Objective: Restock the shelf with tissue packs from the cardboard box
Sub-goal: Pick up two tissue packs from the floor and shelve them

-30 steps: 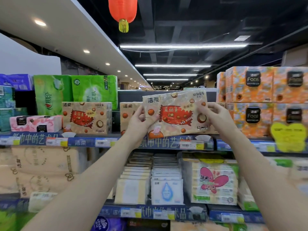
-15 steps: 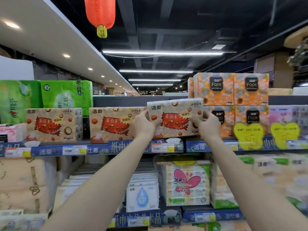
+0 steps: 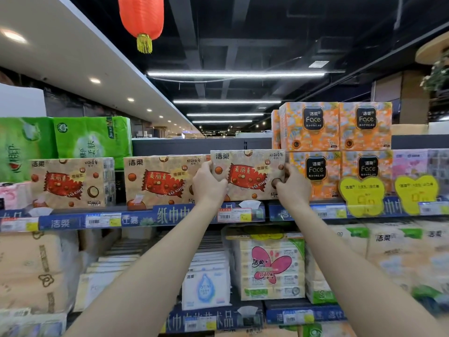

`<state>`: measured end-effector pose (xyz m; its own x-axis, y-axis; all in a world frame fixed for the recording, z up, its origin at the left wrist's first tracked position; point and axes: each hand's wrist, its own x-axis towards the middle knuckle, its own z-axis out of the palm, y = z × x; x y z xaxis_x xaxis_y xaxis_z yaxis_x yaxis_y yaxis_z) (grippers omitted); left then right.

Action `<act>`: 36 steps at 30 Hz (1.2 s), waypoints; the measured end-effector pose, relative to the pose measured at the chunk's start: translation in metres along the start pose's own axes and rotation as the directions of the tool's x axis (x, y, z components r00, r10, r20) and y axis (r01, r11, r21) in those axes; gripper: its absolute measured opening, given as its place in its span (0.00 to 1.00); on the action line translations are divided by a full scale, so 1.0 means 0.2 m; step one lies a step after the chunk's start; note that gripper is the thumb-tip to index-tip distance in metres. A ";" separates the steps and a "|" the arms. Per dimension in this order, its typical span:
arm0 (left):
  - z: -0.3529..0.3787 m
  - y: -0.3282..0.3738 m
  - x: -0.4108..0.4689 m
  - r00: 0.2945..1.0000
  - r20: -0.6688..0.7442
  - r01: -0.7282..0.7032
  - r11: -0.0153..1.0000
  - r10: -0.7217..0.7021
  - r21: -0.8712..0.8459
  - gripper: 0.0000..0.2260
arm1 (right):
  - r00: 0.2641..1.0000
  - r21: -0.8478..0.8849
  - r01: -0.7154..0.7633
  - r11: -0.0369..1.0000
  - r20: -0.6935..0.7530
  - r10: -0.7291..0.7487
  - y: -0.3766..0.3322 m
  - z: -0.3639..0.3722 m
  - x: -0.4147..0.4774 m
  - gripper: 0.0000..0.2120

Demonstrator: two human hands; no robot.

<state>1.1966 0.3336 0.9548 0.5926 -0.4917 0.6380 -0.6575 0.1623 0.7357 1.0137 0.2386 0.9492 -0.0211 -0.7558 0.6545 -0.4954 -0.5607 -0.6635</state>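
A beige tissue pack (image 3: 250, 173) with a red candy picture stands on the top shelf (image 3: 170, 216). It fills the gap between a matching pack (image 3: 162, 181) on its left and the orange Face packs (image 3: 313, 176) on its right. My left hand (image 3: 209, 186) grips its lower left edge. At the lower right edge, my right hand (image 3: 290, 187) grips it. A third matching pack (image 3: 70, 182) stands further left. The cardboard box is out of view.
Green paper packs (image 3: 92, 139) stand at the back left, with pink packs (image 3: 14, 194) beside them. Yellow price tags (image 3: 362, 195) hang from the shelf edge on the right. The lower shelf holds several white and cream tissue packs (image 3: 269, 266). A red lantern (image 3: 141, 18) hangs overhead.
Both hands have pushed the pack away from me and down into the gap on the top shelf. It was tilted in the air and now stands level in line with its neighbours.
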 end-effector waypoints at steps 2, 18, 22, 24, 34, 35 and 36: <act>0.01 -0.02 -0.01 1.000 0.023 -0.002 1.000 0.002 0.024 0.24 | 0.999 -0.089 0.040 0.995 0.005 -0.040 0.01 0.03 -0.01 0.25; -0.23 -0.07 -0.02 0.959 -0.106 -0.242 0.954 0.262 0.176 0.14 | 0.996 -0.006 -0.080 0.997 -0.039 0.080 -0.03 0.06 -0.06 0.30; -0.51 -0.23 0.08 0.906 -0.388 -0.087 0.973 0.167 0.215 0.18 | 0.992 -0.071 -0.005 0.997 -0.128 -0.004 -0.05 0.09 -0.10 0.30; -0.63 -0.34 0.15 0.905 -0.422 0.039 0.974 0.059 0.221 0.25 | 0.984 -0.118 0.065 0.991 -0.158 -0.083 -0.09 0.12 -0.12 0.27; -0.85 -0.64 0.32 0.973 0.022 0.221 0.956 -0.229 0.193 0.46 | 0.990 -0.232 0.141 0.962 0.018 -0.141 -0.36 0.38 -0.24 0.38; -0.86 -0.66 0.35 0.962 0.078 0.246 0.956 -0.260 0.157 0.45 | 0.990 -0.228 0.139 0.964 0.010 -0.141 -0.37 0.39 -0.25 0.39; -0.87 -0.67 0.38 0.949 0.131 0.272 0.956 -0.286 0.114 0.43 | 0.989 -0.230 0.141 0.963 -0.002 -0.145 -0.37 0.39 -0.26 0.39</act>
<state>1.4116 0.4238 0.9436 0.6897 -0.6248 0.3659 -0.5202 -0.0760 0.8507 1.1187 0.2928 0.9362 0.0497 -0.6657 0.7446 -0.6797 -0.5688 -0.4631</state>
